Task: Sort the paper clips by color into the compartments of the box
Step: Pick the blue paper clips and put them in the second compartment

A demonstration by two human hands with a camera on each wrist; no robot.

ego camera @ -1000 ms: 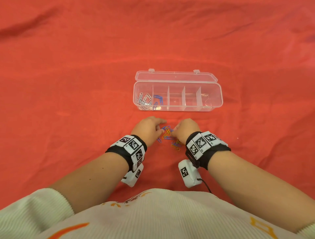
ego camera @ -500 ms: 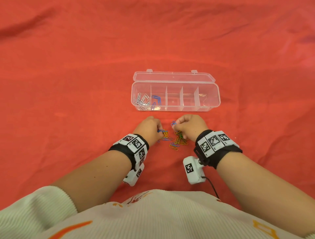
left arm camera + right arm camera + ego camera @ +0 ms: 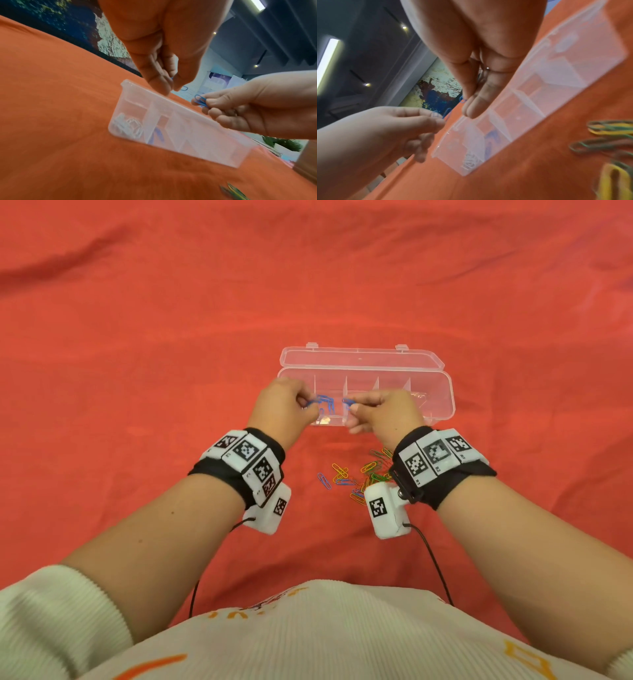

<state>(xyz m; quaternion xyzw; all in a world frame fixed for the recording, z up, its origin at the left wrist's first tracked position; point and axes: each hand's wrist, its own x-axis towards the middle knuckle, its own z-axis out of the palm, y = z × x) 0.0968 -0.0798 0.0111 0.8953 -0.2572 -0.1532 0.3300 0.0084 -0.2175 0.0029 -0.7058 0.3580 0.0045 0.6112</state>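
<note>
Blue clips (image 3: 322,402) were mid-delivery: left hand (image 3: 284,405) pinched one, right hand (image 3: 383,412) pinched another (image 3: 200,100), both over the box (image 3: 442,402) near its second compartment from the left of five. Next, I'd judge, a drop there. Loose pile (image 3: 359,474) lay nearer, too tangled to count.

Head view: black-and-white square coded markers (image 3: 246,449) sit on the white blocks of both wristbands and on the small white camera housings (image 3: 386,510) beneath the wrists. Tiny printed characters stand beside the markers on the right wristband (image 3: 440,462), too small to read. An orange print on the white garment (image 3: 274,601) is partly hidden and illegible. No other lettering shows.
</note>
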